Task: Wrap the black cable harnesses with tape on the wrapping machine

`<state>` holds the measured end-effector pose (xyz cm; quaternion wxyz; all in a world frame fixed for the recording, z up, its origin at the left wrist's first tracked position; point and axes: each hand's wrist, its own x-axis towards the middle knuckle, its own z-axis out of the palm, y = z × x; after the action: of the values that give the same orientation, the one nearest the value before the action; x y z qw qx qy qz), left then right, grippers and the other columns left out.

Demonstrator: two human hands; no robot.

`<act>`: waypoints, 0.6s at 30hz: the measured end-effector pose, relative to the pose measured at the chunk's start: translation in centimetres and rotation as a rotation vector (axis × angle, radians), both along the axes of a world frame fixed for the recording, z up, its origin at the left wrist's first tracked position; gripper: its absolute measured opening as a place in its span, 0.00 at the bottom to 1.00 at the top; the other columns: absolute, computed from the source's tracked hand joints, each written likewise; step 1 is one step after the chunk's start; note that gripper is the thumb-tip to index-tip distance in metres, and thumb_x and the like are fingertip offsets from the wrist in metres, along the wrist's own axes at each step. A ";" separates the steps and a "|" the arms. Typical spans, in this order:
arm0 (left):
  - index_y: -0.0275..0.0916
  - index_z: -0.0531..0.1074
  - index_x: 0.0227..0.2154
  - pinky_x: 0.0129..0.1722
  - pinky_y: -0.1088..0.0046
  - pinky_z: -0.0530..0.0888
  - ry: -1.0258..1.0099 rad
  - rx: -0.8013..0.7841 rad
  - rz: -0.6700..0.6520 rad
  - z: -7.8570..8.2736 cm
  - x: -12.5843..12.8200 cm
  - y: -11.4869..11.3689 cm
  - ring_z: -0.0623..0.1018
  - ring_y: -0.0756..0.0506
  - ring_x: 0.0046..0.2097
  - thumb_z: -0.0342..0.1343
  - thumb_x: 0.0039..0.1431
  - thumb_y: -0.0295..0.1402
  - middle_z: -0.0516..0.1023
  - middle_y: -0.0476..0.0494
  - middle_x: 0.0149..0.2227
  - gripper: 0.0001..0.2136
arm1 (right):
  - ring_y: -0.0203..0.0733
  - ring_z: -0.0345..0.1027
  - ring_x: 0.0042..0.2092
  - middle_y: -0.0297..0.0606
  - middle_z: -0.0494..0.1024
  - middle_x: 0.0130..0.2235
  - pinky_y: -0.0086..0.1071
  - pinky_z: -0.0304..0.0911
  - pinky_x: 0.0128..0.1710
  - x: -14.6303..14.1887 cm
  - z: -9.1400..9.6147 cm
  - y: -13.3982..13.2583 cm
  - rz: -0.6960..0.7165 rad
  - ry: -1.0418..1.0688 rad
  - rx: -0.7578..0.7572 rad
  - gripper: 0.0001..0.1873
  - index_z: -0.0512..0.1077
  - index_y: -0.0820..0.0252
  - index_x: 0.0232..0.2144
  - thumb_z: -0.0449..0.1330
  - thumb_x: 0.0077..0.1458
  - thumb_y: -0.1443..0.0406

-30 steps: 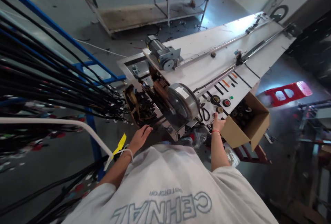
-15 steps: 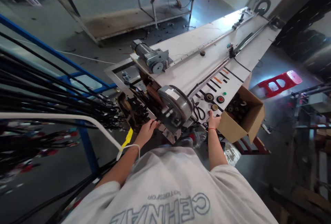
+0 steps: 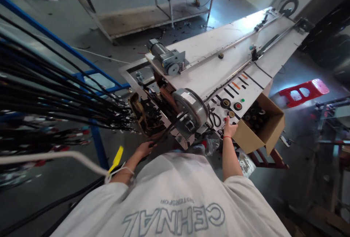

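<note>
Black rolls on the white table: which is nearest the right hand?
The tan-centred roll by the thumb of the right hand; the others lie farther away.

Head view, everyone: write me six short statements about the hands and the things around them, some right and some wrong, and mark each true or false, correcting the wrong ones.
1. The cardboard box is to the right of the right hand. True.
2. The box is closed. False: it is open, with dark rolls inside.
3. A red band is around the right wrist. True.
4. The left hand is holding a roll of tape. False: it holds a dark cable.
5. A yellow tag is beside the left forearm. True.
6. The plastic stool is green. False: it is red.
</note>
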<state>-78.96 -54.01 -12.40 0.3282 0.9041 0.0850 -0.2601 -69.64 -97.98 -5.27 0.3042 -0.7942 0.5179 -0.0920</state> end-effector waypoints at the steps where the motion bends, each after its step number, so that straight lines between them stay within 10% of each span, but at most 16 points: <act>1: 0.39 0.74 0.28 0.31 0.71 0.70 0.014 0.040 0.051 -0.7 -1.0 1.7 0.78 0.40 0.33 0.52 0.50 0.43 0.79 0.42 0.26 0.13 | 0.61 0.65 0.57 0.64 0.69 0.55 0.45 0.60 0.56 0.0 -0.1 -0.1 0.002 0.008 -0.011 0.48 0.59 0.73 0.57 0.58 0.51 0.39; 7: 0.42 0.74 0.31 0.33 0.73 0.69 -0.194 0.113 0.187 1.0 -5.3 7.1 0.78 0.42 0.34 0.50 0.53 0.50 0.80 0.44 0.29 0.17 | 0.62 0.64 0.58 0.65 0.69 0.55 0.45 0.60 0.57 0.4 -0.6 -0.7 0.032 0.040 -0.045 0.46 0.61 0.74 0.56 0.60 0.51 0.40; 18: 0.38 0.73 0.35 0.39 0.67 0.71 -0.340 -0.182 0.175 3.4 -6.0 2.1 0.77 0.42 0.34 0.45 0.58 0.52 0.79 0.42 0.31 0.22 | 0.63 0.63 0.58 0.68 0.68 0.54 0.45 0.60 0.57 0.7 -0.4 -0.8 0.057 0.035 -0.056 0.45 0.61 0.77 0.55 0.60 0.52 0.42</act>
<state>-84.97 -51.87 -9.02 0.4395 0.8908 0.0827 -0.0810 -68.96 -98.82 -5.67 0.2754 -0.8182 0.4977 -0.0840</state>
